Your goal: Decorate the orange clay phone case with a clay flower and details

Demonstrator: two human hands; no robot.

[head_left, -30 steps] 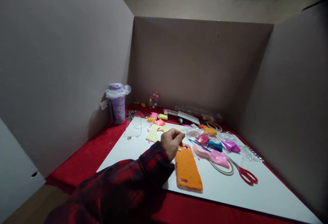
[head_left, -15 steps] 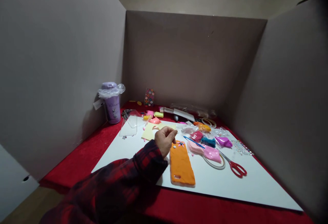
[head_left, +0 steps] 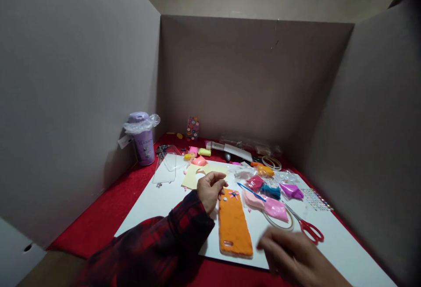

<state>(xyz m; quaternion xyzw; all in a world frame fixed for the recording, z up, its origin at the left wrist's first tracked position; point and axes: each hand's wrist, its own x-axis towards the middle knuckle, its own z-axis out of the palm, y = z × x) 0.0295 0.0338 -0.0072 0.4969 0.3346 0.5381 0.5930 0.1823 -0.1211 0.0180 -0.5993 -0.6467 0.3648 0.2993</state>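
An orange clay-covered phone case (head_left: 235, 228) lies on the white board, with a cutout near its lower end. A pink clay flower (head_left: 233, 194) with a dark centre and a small pale dot (head_left: 225, 199) sit on its upper part. My left hand (head_left: 209, 191) is at the case's upper left corner, fingers bent and closed toward the thumb; anything between the fingertips is too small to make out. Over the board's front edge, right of the case, is my right hand (head_left: 291, 252), smeared by motion, its fingers unclear.
Red-handled scissors (head_left: 311, 232), a blue tool (head_left: 251, 191) and bagged clay such as a pink packet (head_left: 276, 208) lie right of the case. A gem sheet (head_left: 317, 200) is farther right. Behind are yellow paper (head_left: 189, 180), a clear case (head_left: 165, 171) and a purple cup (head_left: 144, 144).
My right hand has come into view at the lower right. My left hand remains by the case's top, its fingers slightly shifted. The whole view has tilted a little.
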